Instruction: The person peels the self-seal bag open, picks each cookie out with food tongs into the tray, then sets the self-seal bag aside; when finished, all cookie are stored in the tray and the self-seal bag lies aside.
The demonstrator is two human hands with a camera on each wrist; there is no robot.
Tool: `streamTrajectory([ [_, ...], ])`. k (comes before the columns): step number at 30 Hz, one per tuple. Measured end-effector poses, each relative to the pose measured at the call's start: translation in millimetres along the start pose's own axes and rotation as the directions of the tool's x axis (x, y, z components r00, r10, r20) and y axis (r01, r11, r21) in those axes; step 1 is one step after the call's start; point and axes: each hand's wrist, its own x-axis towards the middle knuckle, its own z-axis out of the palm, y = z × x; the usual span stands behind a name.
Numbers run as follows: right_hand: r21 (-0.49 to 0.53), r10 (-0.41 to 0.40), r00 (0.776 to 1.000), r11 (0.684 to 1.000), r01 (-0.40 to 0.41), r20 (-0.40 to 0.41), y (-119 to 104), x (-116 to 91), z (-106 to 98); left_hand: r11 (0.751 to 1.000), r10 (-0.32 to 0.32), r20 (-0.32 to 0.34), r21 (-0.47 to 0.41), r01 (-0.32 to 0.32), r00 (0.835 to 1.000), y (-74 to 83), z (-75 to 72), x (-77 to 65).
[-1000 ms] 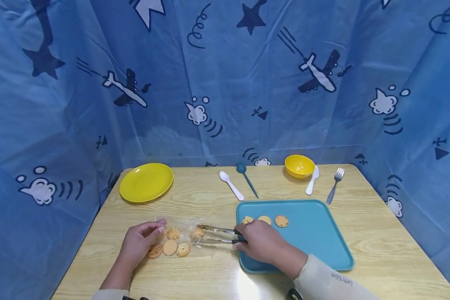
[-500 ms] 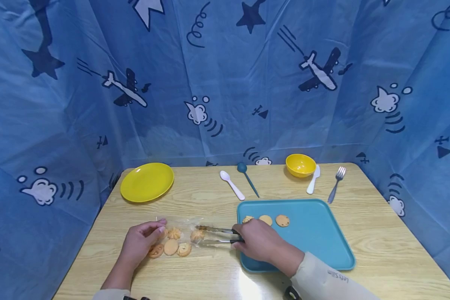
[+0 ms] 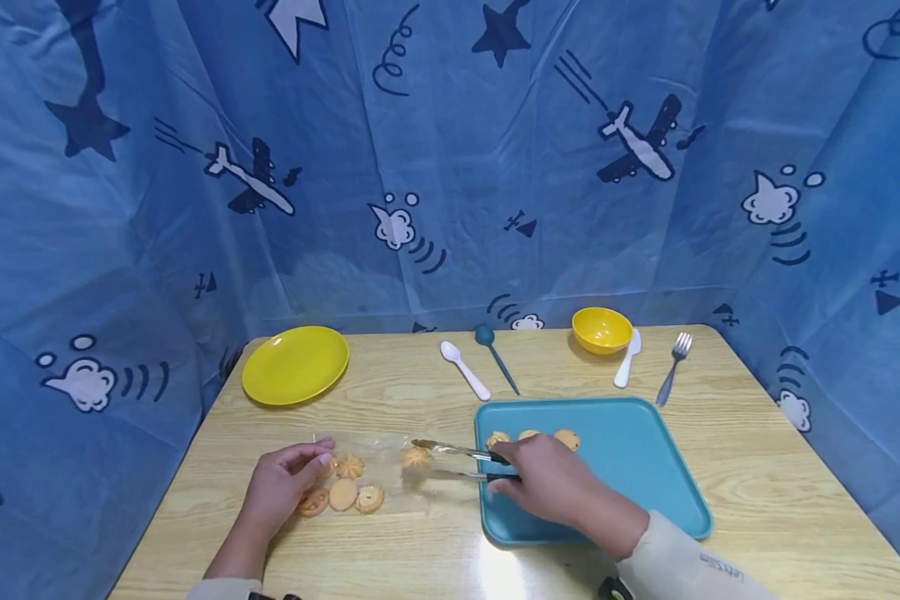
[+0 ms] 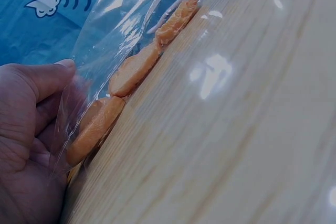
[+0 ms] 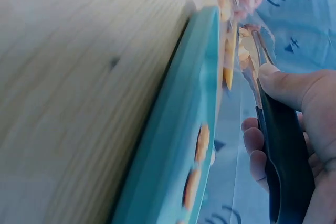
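My left hand (image 3: 281,483) pinches the closed end of a clear plastic bag (image 3: 382,450) lying on the table. Several cookies are inside, among them a round plain cookie (image 3: 342,494) and a ring-shaped cookie (image 3: 370,499). In the left wrist view, thumb and fingers hold the film (image 4: 113,30) beside the cookies. My right hand (image 3: 551,483) grips metal tongs (image 3: 461,451) by their black handles (image 5: 286,156), over the tray's left edge. The tongs' tips reach into the bag's mouth, around a flower-shaped cookie (image 3: 416,458).
A teal tray (image 3: 630,500) holds a row of cookies, including a speckled cookie (image 3: 567,439). Behind are a yellow plate (image 3: 296,367), white spoon (image 3: 465,371), dark teal spoon (image 3: 498,358), yellow bowl (image 3: 602,332), white knife (image 3: 627,358) and fork (image 3: 673,369).
My right hand and the tongs have moved right, and the flower-shaped cookie between the tips has shifted right with them toward the bag's mouth. My left hand has stayed in place.
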Motion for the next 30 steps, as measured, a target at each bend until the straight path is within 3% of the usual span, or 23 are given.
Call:
streamTrajectory([
  [6,-0.003,0.117,0.992,0.993,-0.117,-0.039,25.3,-30.1,-19.9,1.000,0.024,0.004,-0.006,-0.024,1.000,1.1,1.0,1.2],
  [14,-0.021,0.292,0.954,0.956,-0.294,-0.064,74.3,-84.6,-49.3,1.000,-0.002,0.004,-0.006,0.002,1.000,2.3,1.4,-0.6],
  [23,-0.052,0.443,0.896,0.895,-0.444,-0.022,118.9,-134.9,-55.8,1.000,-0.004,0.009,-0.008,0.004,1.000,-1.5,2.0,-1.1],
  [30,-0.047,0.483,0.876,0.875,-0.482,0.004,132.8,-149.1,-54.5,1.000,-0.026,0.014,-0.004,0.027,1.000,-0.5,2.5,0.0],
])
